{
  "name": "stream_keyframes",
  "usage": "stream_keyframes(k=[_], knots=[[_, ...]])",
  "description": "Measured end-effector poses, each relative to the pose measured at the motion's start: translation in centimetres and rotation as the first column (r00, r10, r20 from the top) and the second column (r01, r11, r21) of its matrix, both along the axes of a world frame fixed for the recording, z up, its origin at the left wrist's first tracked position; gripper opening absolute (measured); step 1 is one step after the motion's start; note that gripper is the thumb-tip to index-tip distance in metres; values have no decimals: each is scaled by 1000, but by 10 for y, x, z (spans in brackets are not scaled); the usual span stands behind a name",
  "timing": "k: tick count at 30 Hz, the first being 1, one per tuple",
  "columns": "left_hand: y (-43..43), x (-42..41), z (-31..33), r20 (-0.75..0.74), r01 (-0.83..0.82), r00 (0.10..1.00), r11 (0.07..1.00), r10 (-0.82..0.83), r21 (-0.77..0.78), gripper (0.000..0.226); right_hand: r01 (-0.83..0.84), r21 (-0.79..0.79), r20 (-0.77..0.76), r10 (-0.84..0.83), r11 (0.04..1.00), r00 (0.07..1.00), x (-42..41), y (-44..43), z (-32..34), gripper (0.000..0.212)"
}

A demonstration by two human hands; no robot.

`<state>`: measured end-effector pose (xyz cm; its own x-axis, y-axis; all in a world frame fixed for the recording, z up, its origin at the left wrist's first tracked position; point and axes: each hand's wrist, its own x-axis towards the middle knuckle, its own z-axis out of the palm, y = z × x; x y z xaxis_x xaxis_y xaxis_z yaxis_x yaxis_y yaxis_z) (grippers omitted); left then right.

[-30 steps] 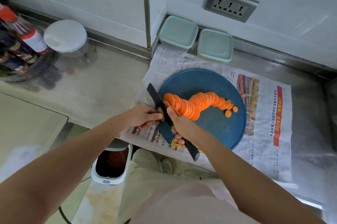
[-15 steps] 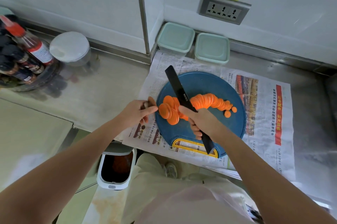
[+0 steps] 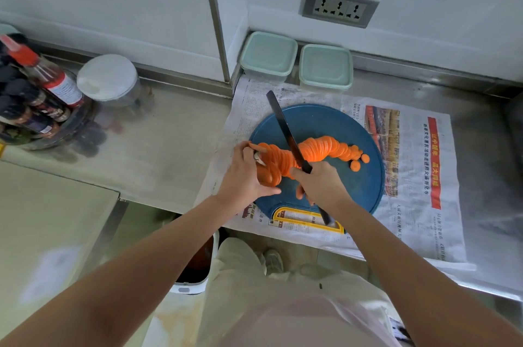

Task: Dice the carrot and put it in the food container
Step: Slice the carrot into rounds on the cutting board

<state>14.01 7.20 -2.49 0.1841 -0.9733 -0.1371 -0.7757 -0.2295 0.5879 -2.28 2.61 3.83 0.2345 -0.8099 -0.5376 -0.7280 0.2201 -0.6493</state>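
Quick count: two lidded food containers [image 3: 268, 56], one round cutting board [image 3: 339, 126], one knife [image 3: 283, 126], one newspaper [image 3: 418, 205], one wall socket [image 3: 339, 6] with three outlets, one white-lidded jar [image 3: 109, 80]. Carrot slices [image 3: 319, 148]: too many to count, plus two loose rounds [image 3: 355, 165]. Bottles [image 3: 53, 80]: several, can't tell exactly.

Steel counter [image 3: 169, 148] — newspaper [image 3: 418, 205], two lidded containers [image 3: 268, 55], a white-lidded jar [image 3: 109, 79], a tray [image 3: 80, 127] of bottles [image 3: 56, 83].
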Motion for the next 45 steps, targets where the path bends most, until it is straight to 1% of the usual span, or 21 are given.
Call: stream_keyframes(k=[5, 9, 12, 18, 22, 24, 26, 28, 31, 36, 39, 41, 42, 43, 44, 45], knots=[[-3, -1, -2, 3, -2, 1000, 999, 2, 45, 101, 18, 17, 17, -18, 1000, 1000, 2, -5, -3, 27], [-3, 10, -3, -108, -10, 994, 996, 20, 90, 91, 36, 29, -8, -36, 999, 999, 0, -6, -8, 30], [-4, 19, -4, -175, 2, 984, 996, 15, 93, 85, 32, 44, -32, -31, 999, 999, -3, -6, -8, 34], [-19, 30, 0, -225, 38, 974, 998, -26, 48, 77, 58, 53, -22, -57, 997, 998, -6, -8, -5, 34], [-28, 35, 8, -244, 140, 962, 989, -125, 43, 78, 58, 55, -23, -56, 997, 998, -7, -9, -5, 35], [-28, 38, 10, -231, 167, 961, 984, -150, 57, 81, 53, 59, -26, -52, 997, 998, -7, -9, -5, 36], [-28, 41, 12, -214, 177, 964, 982, -158, 70, 82, 48, 51, -29, -46, 998, 999, -7, -8, -6, 36], [-30, 43, 15, -165, 180, 972, 981, -166, 75, 82, 51, 54, -29, -50, 997, 998, -7, -8, -6, 35], [-39, 44, 21, -126, 179, 977, 982, -171, 54, 82, 55, 65, -23, -54, 996, 998, -7, -7, -8, 34], [-43, 45, 22, -232, 174, 962, 977, -143, 121, 74, 57, 66, -34, -55, 996, 998, -8, -7, -10, 40], [-36, 43, 18, -274, 99, 960, 988, -64, 118, 79, 35, 87, -75, -28, 996, 997, -8, -9, -8, 41], [-31, 43, 14, -384, 29, 923, 990, 26, 137, 77, 29, 70, -55, -25, 997, 998, -8, -7, -8, 43], [-27, 44, 13, -477, 0, 876, 988, 75, 154, 69, 35, 60, -25, -34, 998, 999, -8, -5, -9, 43], [-24, 44, 13, -564, -29, 817, 984, 124, 175, 56, 51, 64, 14, -52, 997, 999, -7, -3, -9, 44], [-22, 44, 15, -632, -66, 754, 977, 181, 201, 42, 73, 87, 57, -78, 994, 995, -5, 1, -9, 46], [-19, 44, 17, -676, -110, 695, 965, 245, 236, 34, 94, 123, 94, -106, 988, 990, -3, 4, -8, 48]])
